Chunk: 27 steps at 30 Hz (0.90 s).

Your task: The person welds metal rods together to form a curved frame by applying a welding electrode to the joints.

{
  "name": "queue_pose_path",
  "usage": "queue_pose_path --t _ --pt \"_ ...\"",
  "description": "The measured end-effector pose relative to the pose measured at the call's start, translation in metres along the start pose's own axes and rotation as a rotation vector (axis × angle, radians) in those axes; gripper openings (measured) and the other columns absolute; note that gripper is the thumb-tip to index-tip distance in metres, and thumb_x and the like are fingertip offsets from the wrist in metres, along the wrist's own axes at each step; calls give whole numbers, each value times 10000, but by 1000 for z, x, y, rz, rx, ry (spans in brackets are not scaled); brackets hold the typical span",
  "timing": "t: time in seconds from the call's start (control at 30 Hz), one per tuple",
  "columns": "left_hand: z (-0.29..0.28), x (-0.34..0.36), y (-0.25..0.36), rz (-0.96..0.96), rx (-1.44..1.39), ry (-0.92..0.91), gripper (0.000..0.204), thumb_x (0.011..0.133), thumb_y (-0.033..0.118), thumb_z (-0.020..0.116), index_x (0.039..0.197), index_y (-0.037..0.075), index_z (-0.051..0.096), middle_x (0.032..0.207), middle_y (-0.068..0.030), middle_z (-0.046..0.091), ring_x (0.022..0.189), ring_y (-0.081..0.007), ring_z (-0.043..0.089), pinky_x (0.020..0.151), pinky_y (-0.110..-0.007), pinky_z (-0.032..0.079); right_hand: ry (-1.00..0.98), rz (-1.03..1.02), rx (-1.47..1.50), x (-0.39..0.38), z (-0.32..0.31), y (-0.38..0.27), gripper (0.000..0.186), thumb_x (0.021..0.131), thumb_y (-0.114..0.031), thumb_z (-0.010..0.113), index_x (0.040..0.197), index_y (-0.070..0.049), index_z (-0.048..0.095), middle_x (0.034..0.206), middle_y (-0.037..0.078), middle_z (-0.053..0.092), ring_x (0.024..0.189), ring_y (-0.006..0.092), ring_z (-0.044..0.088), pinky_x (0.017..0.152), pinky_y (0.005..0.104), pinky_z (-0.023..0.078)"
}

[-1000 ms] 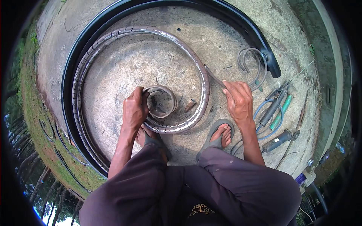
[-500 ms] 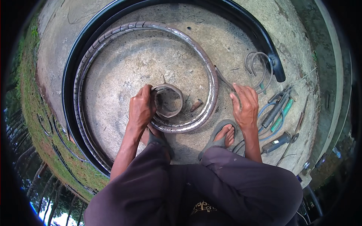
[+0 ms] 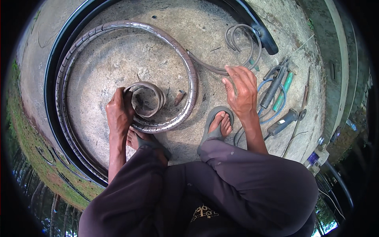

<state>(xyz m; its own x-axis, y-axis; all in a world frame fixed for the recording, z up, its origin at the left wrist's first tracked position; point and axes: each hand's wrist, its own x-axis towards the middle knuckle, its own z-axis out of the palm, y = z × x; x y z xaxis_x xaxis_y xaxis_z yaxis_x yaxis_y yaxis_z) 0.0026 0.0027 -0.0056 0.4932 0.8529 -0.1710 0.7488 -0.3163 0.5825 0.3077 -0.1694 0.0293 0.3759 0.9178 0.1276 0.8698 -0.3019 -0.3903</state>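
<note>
My left hand (image 3: 118, 110) is closed on the side of a small grey coiled strip (image 3: 157, 96), near the bottom-left of a large curved brown-and-silver slotted tube (image 3: 191, 79), which lies in a spiral on the concrete. My right hand (image 3: 242, 94) is open, thumb apart from its bent fingers, palm down beside a loose grey strip (image 3: 207, 67) that runs from the tube toward loops farther back. Whether the fingertips touch that strip I cannot tell. A short rusty piece (image 3: 179, 97) lies inside the spiral. My sandalled feet are just below it.
A long black curved channel (image 3: 51, 91) surrounds the spiral. At the right lie a dark rod-like tool (image 3: 272, 89), a green cylinder (image 3: 282, 91), blue cable and an angle grinder (image 3: 283, 122), near the slab's edge. Grass (image 3: 29, 138) borders the left.
The view has shifted, so the floor and objects sit higher and farther left. My right thumb and fingers have parted from their earlier grip on the loose strip. My left hand still grips the coil.
</note>
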Motion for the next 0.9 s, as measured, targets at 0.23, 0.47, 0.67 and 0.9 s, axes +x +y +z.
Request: queue_pose_path --t 0.23,0.47,0.67,0.9 --pt "-3 1 1 -13 3 -3 84 949 88 620 986 17 595 764 -238 660 667 -413 661 587 -456 489 46 -11 4 -10 -10 16 324 821 -99 750 1140 -49 720 1097 95 685 1089 297 609 953 434 457" --pt "-2 2 -1 -32 26 -12 103 957 109 623 1007 19 612 787 -235 670 675 -390 669 601 -447 492 44 -98 49 0 10 17 268 798 -18 720 1061 -63 745 1013 71 714 1040 272 639 926 415 481" --pt "-1 2 0 -45 28 -19 121 965 117 614 1039 21 623 778 -220 681 653 -354 678 603 -428 501 72 -112 42 -3 22 25 246 814 -9 645 1035 -47 744 979 91 720 1021 266 645 924 416 486" --pt "-3 2 4 -18 31 0 129 968 119 606 1039 14 627 759 -218 679 639 -339 680 598 -424 501 84 -120 -4 -1 18 17 215 829 -21 631 1015 -37 739 963 100 720 1005 263 648 927 416 479"
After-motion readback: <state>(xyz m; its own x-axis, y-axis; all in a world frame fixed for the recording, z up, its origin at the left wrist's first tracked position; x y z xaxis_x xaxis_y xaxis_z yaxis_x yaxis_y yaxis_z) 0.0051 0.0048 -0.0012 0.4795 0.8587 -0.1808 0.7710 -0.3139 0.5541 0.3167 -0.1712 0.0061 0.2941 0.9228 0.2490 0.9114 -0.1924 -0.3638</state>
